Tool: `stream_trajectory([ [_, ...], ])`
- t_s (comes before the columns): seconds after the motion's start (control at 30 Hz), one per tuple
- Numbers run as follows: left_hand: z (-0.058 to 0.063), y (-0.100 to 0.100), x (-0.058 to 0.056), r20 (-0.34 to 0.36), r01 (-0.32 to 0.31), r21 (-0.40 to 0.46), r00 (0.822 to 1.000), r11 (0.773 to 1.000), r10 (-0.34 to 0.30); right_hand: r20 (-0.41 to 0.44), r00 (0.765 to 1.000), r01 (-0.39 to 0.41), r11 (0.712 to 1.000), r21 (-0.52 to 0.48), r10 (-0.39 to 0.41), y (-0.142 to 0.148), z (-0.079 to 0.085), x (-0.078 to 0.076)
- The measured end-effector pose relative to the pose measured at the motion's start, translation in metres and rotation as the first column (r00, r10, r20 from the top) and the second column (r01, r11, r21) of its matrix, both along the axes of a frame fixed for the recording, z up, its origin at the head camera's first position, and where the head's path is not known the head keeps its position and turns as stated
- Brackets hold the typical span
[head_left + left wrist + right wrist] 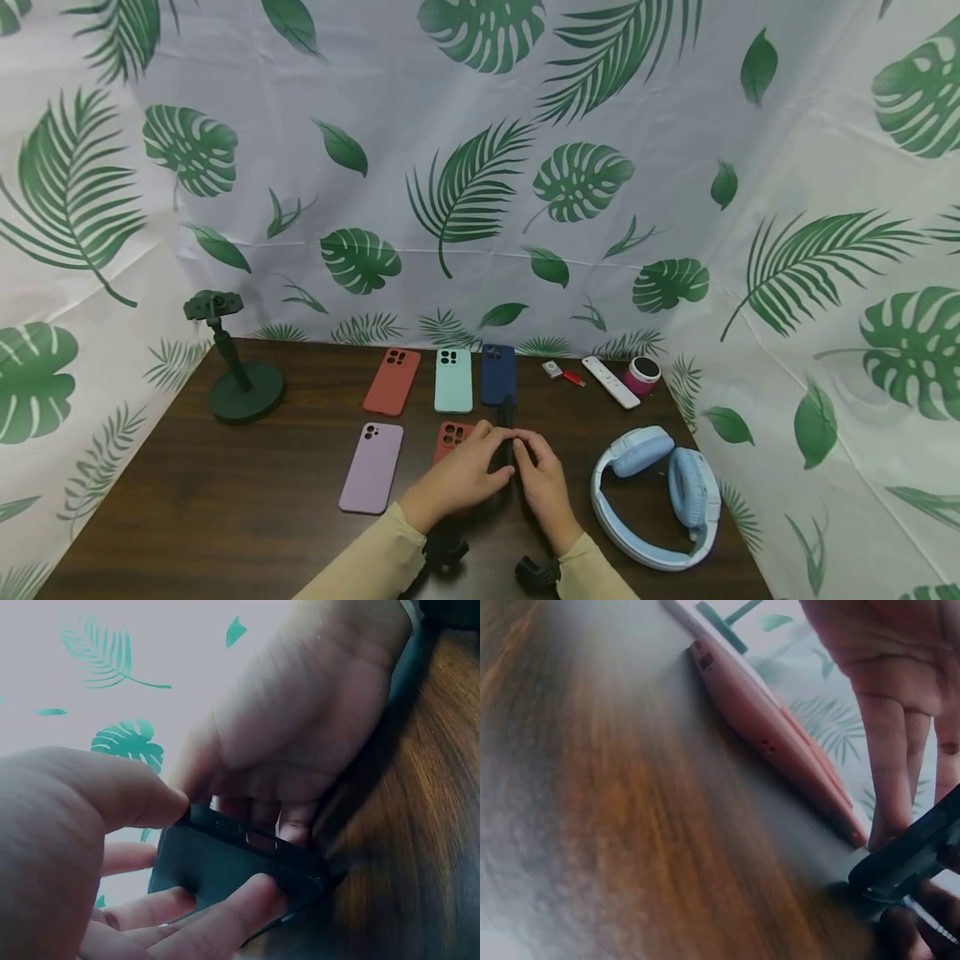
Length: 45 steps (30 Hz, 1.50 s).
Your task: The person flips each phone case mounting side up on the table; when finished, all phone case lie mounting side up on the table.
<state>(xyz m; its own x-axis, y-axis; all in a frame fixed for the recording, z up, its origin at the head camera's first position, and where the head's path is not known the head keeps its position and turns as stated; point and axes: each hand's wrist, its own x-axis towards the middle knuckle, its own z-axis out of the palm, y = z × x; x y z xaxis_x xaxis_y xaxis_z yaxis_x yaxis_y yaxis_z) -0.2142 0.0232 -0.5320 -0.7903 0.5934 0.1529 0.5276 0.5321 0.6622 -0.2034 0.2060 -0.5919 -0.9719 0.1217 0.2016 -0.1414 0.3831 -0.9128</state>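
Nearest, lower ctr of the head view: L hand (467, 471) and R hand (543, 483) come together above the bench (187, 508). Between them, on edge, is a black phone case (225, 862). L fingers pinch it, thumb at a corner, others against its face; R fingers are clamped on its rim, tho partly hidden. Can't tell if its lower edge touches the bench.

A finger shows thru the port cutout, so prob. an empty shell: v. light, walls a bit bendy, corners stiffer, hardly fragile. Looks matte, so slip risk is prob. low. Best hold: opp. long rims, approx. mid-length, w/ light pressure; wall by the cutout likely gives most.

Farther: a red case (452, 435) partly behind L hand, lilac case (372, 467) to its left, then blue case (498, 375) beyond the black one.
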Motion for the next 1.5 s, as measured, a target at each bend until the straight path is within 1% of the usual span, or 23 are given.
stream_trajectory([
  [0.13, 0.000, 0.000, 0.000, 0.041, -0.019, 0.005, 0.999, 1.000, 0.018, -0.029, 1.000, 0.005, 0.995, 0.095, -0.003, -0.003, 0.000, 0.001],
  [0.27, 0.002, 0.001, 0.000, 0.078, -0.046, 0.002, 0.996, 0.999, 0.046, -0.065, 0.998, 0.006, 0.986, 0.166, 0.005, -0.008, 0.003, 0.003],
  [0.37, 0.003, 0.002, 0.000, 0.101, -0.064, -0.010, 0.993, 0.998, 0.065, -0.081, 0.997, 0.023, 0.976, 0.215, -0.005, -0.010, 0.005, 0.004],
  [0.43, 0.003, 0.002, 0.000, 0.116, -0.072, -0.018, 0.990, 0.997, 0.074, -0.086, 0.996, 0.041, 0.970, 0.239, -0.021, -0.010, 0.004, 0.004],
  [0.5, 0.003, 0.003, 0.000, 0.118, -0.080, -0.029, 0.990, 0.996, 0.083, -0.086, 0.996, 0.056, 0.969, 0.242, -0.036, -0.010, 0.004, 0.003],
  [0.63, 0.005, 0.008, -0.001, 0.131, -0.100, 0.005, 0.986, 0.995, 0.099, -0.074, 0.995, 0.083, 0.966, 0.246, -0.067, -0.008, 0.004, 0.002],
  [0.73, 0.005, 0.011, 0.000, 0.093, -0.122, -0.004, 0.988, 0.993, 0.122, -0.066, 0.994, 0.105, 0.964, 0.246, -0.091, -0.006, 0.005, 0.001],
  [0.8, 0.003, 0.012, 0.000, 0.035, -0.135, -0.035, 0.990, 0.990, 0.136, -0.067, 0.991, 0.125, 0.960, 0.250, -0.112, -0.005, 0.005, 0.001],
  [0.9, 0.001, 0.012, 0.002, -0.040, -0.151, -0.076, 0.988, 0.986, 0.149, -0.073, 0.988, 0.150, 0.955, 0.256, -0.136, -0.006, 0.005, 0.002],
  [1.07, -0.002, 0.010, 0.003, -0.101, -0.170, -0.092, 0.982, 0.981, 0.161, -0.078, 0.986, 0.162, 0.950, 0.265, -0.146, -0.008, 0.003, 0.002],
  [1.17, -0.004, 0.010, 0.003, -0.113, -0.165, -0.088, 0.981, 0.982, 0.155, -0.070, 0.984, 0.177, 0.948, 0.264, -0.164, -0.008, 0.003, 0.002],
  [1.23, -0.005, 0.010, 0.003, -0.105, -0.153, -0.093, 0.984, 0.984, 0.143, -0.061, 0.981, 0.193, 0.943, 0.273, -0.183, -0.008, 0.003, 0.002],
  [1.3, -0.006, 0.011, 0.004, -0.086, -0.135, -0.127, 0.988, 0.983, 0.125, -0.051, 0.978, 0.208, 0.937, 0.279, -0.201, -0.008, 0.004, 0.003],
  [1.43, -0.009, 0.013, 0.006, -0.031, -0.070, -0.213, 0.997, 0.975, 0.065, -0.032, 0.972, 0.232, 0.920, 0.315, -0.234, -0.007, 0.003, 0.004],
  [1.5, -0.010, 0.014, 0.007, -0.013, -0.044, -0.236, 0.999, 0.971, 0.042, -0.022, 0.969, 0.238, 0.911, 0.336, -0.245, -0.006, 0.002, 0.004],
])
